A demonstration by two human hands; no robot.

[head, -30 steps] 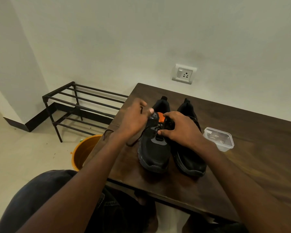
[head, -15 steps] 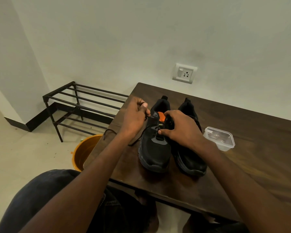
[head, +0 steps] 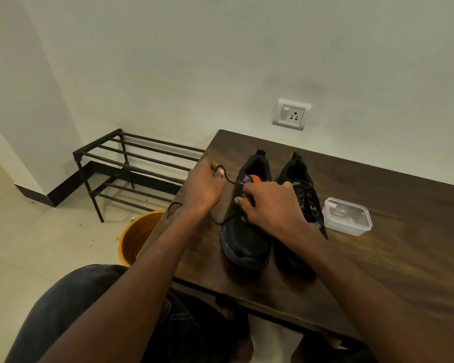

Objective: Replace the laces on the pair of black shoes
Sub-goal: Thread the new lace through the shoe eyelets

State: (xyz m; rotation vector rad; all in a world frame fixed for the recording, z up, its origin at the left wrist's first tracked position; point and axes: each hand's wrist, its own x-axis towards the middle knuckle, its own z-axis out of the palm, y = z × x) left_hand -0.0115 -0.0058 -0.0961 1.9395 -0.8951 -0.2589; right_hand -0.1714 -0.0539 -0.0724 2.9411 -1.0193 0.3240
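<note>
A black lace (head: pixel 230 180) is pinched in the grip of the left hand (head: pixel 203 187), fingers curled around it, and is drawn tight toward ten o'clock, away from the left shoe (head: pixel 247 231). The pull is judged to be a way of drawing the lace out of, or through, an upper eyelet; which of the two cannot be told. The slack of the same lace is seen running from the shoe under the left wrist toward eight o'clock, where the free end hangs over the worktop (head: pixel 378 258) edge. The right hand (head: pixel 270 205) is laid over the tongue of this shoe with fingers curled, probably to keep the shoe steady against the pull; what exactly is pinched there is hidden. The shoe is black, with an orange insole visible in the opening. The right shoe (head: pixel 303 203) is placed just beside it, at three o'clock, and is fully laced. Both toes are pointed toward the person.
</note>
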